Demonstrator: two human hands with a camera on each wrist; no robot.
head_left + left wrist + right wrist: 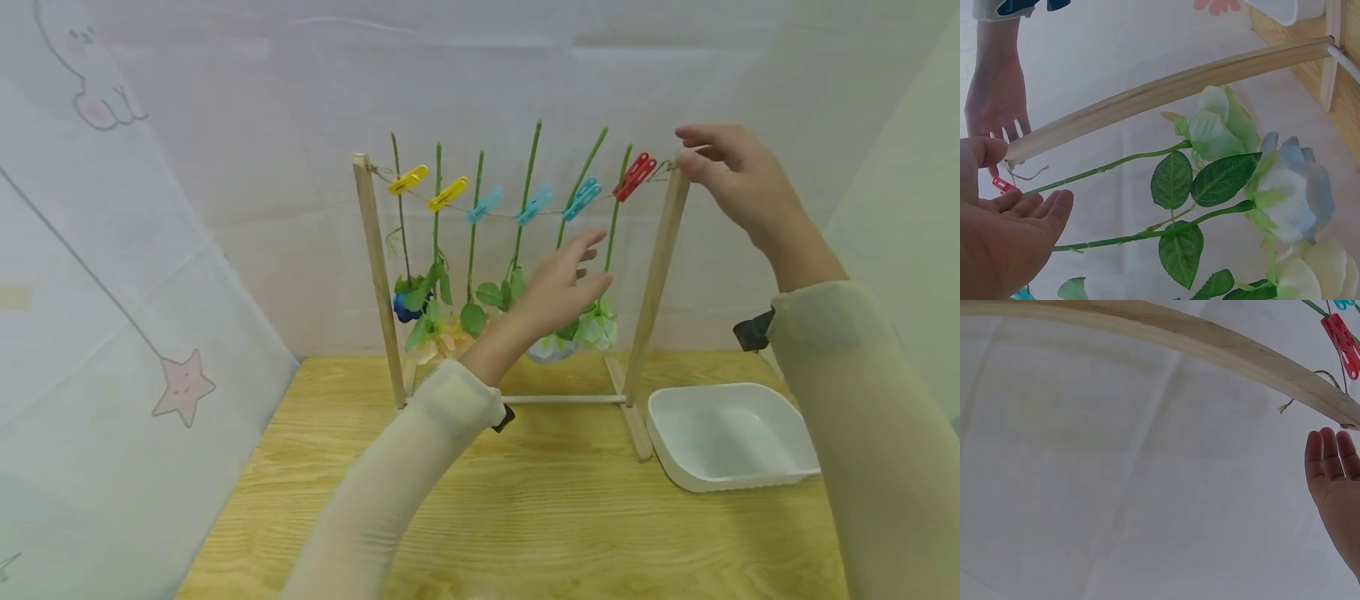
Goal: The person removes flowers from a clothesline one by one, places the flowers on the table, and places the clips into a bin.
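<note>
**Pale cloth backdrop [480, 75] behind six upside-down flowers [597, 327]**

Rose-like and heads-down, the flowers are hanging above the far side of a wood-grain table [525, 517]. Each stem is passing through its own clothespin, presumably to stop it slipping while the heavier bloom is dangling. Twine [498, 215] is carrying the row, and knots are fastening it near the tops of the left post [378, 275] and right post [658, 275], which are seemingly keeping it off the surface.

Six clothespins are gripping six stems: two yellow clothespins [408, 180] at left, three blue clothespins [535, 205] in the middle, one red clothespin [634, 177] at right. Blooms are overlapping, so stems are giving the surer count; a dark blue bloom [407, 307] is hanging farthest left.

The left hand [566, 292] is hovering on the near side of the right-hand stems, fingers loosely extended, holding nothing. The right hand [738, 179] is reaching beside the right post's top, its fingers nearly straight and apart from the thumb, holding nothing; whether it is touching the wood, one cannot tell.

Lower down, one white rod [562, 399] is joining the posts, likely for bracing. One white tray [675, 450] is sitting at right.
</note>
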